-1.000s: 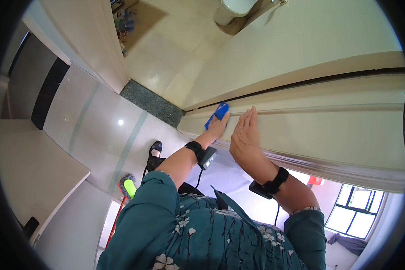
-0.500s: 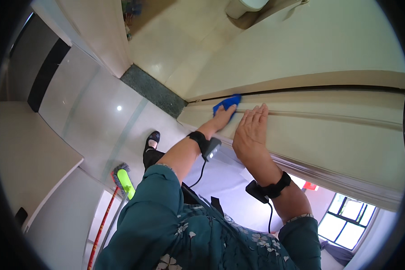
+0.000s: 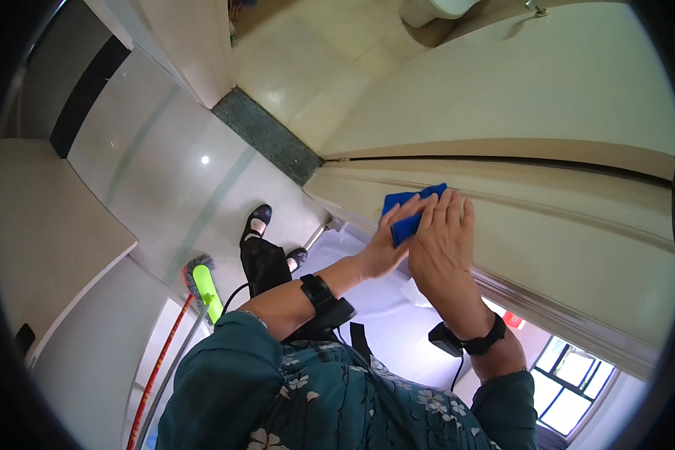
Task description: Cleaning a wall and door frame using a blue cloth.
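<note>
A blue cloth (image 3: 409,226) is folded in my left hand (image 3: 382,251), its thumb and fingers closed about it. The cloth lies against the cream door frame (image 3: 337,185). My right hand (image 3: 444,244) is right beside it, flat with fingers stretched out, their tips over the cloth's right edge and the frame. Whether the right palm touches the frame is hidden. Both wrists carry a black strap with a small box.
A cream door (image 3: 532,82) stands beyond the frame, a dark gap between them. A dark stone threshold (image 3: 266,135) leads to a tiled room with a white toilet (image 3: 427,11). A green-and-grey duster (image 3: 202,281) and a red pole (image 3: 161,367) stand at lower left, near a cabinet (image 3: 52,202).
My left hand has drawn the cloth right and toward me along the frame, up to my right hand. The right hand has shifted slightly right and nearer.
</note>
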{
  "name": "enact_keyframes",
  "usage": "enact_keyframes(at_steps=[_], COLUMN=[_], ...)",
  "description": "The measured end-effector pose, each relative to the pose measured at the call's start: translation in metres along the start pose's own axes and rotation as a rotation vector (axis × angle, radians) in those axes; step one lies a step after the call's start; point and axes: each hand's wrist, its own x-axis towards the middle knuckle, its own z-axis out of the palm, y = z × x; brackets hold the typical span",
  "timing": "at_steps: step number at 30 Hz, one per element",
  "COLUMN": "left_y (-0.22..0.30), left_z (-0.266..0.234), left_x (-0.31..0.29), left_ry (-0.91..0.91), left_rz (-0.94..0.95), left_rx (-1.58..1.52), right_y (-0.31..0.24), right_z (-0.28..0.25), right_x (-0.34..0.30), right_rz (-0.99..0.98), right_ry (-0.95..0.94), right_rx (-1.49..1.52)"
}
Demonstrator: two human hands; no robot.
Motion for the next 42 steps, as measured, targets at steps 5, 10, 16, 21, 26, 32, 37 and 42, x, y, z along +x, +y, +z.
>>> enact_keyframes(at_steps=[5, 10, 16, 21, 26, 32, 37, 42], left_y=[-0.086, -0.105, -0.065, -0.125, -0.194, -0.133, -0.166, -0.288], left_z=[-0.021, -0.040, -0.002, -0.025, -0.052, -0.015, -0.037, -0.087], left_x=[0.010, 0.023, 0.049, 0.068, 0.056, 0.069, 0.069, 0.027], left_ry=[0.116, 0.097, -0.123, -0.149, 0.037, -0.169, -0.138, -0.028], left_rz=[-0.434, -1.061, -0.059, -0.040, -0.700, -0.175, -0.012, -0.660], left_rx=[-0.104, -0.094, 0.155, 0.265, 0.140, 0.237, 0.291, 0.182], right_y=[-0.026, -0.042, -0.024, -0.039, -0.063, -0.053, -0.064, -0.096], right_z=[0.022, 0.039, 0.036, 0.032, 0.039, 0.075, 0.068, 0.084], right_x=[0.014, 0.032, 0.047, 0.054, 0.074, 0.074, 0.095, 0.113], right_rz=[-0.070, -0.112, 0.045, 0.042, 0.076, 0.130, 0.147, 0.088], right_ry=[-0.125, -0.161, -0.146, -0.031, -0.037, 0.004, -0.013, -0.001], right_rx=[-0.136, -0.242, -0.034, 0.082, 0.151, 0.187, 0.203, 0.228])
